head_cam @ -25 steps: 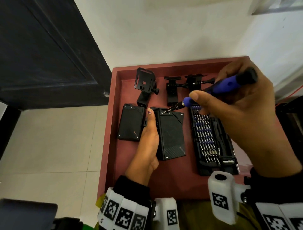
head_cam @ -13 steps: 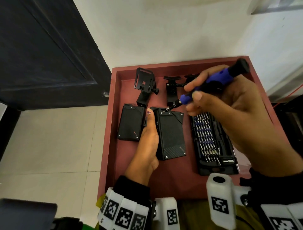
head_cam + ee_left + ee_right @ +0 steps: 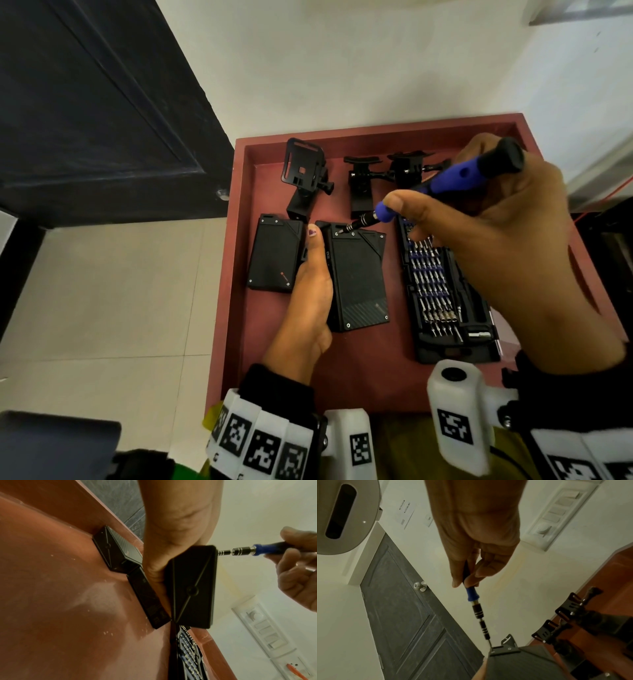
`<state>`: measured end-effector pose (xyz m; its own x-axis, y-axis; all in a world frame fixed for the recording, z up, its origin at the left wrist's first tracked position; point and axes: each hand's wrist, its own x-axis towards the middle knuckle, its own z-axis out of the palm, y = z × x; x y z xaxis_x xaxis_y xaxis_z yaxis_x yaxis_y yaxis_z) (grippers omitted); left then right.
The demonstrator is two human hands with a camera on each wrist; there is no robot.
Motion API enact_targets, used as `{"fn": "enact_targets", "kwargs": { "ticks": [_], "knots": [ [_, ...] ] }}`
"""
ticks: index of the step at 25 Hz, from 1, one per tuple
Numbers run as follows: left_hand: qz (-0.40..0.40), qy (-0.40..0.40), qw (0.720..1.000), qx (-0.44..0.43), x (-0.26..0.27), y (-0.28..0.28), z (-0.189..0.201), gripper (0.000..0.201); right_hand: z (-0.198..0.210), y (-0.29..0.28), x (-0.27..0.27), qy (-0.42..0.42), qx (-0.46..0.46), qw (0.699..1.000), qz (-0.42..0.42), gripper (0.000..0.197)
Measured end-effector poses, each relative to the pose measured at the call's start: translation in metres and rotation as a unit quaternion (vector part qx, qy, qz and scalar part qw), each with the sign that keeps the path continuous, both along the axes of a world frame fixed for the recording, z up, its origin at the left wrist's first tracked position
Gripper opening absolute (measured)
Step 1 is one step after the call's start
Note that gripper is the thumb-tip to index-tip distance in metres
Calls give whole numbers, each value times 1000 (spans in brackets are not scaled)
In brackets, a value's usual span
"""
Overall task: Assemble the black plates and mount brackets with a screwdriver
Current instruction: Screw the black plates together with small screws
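Head view: the left hand (image 3: 310, 291) is gripping the matte rectangular black plate (image 3: 358, 279) mid-tray (image 3: 342, 377), its far edge raised; the right hand (image 3: 493, 240) is pinching the blue-handled screwdriver (image 3: 445, 181), metal tip at the plate's 11 o'clock corner.

You've got the tray (image 3: 233, 274) mid-frame: two plates (image 3: 274, 253) (image 3: 358, 277) side by side at center, your left hand (image 3: 310, 291) btwn them, bit case (image 3: 442, 294) right, three mount brackets (image 3: 305, 171) (image 3: 361, 181) (image 3: 407, 169) along the upper edge; door (image 3: 85, 102) upper left.
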<state>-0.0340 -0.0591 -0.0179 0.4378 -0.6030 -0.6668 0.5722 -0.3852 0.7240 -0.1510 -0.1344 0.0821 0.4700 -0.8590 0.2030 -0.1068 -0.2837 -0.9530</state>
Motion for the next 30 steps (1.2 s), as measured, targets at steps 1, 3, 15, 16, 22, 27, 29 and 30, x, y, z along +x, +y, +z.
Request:
{"fn": "enact_targets", "kwargs": {
  "ticks": [1, 3, 15, 16, 22, 27, 29, 30],
  "knots": [
    [1, 0, 1000, -2, 0, 0, 0, 72, 0, 2, 1, 0, 2, 1000, -11, 31],
    [2, -6, 1000, -3, -1, -1, -2, 73, -1, 5, 3, 7, 5, 999, -44, 29],
    [-35, -6, 999, 6, -4, -1, -1, 66, -11, -5, 2, -70, 52, 995, 45, 24],
    [-38, -7, 999, 10, -3, -1, -1, 67, -9, -8, 0, -69, 66, 992, 82, 19],
    [-22, -16, 999, 30, 3, 1, 0, 61, -12, -18, -13, 17, 80, 988, 131, 13],
    [-11, -11, 999, 29, -1, 0, 2, 63, -22, -13, -6, -15, 41, 994, 96, 14],
    [-3, -12, 1000, 26, -2, -1, 1, 63, -26, -10, -2, -35, 31, 996, 74, 12],
    [0, -14, 1000, 25, -2, -1, 0, 64, -28, -9, -1, -42, 29, 997, 61, 12]
  ]
}}
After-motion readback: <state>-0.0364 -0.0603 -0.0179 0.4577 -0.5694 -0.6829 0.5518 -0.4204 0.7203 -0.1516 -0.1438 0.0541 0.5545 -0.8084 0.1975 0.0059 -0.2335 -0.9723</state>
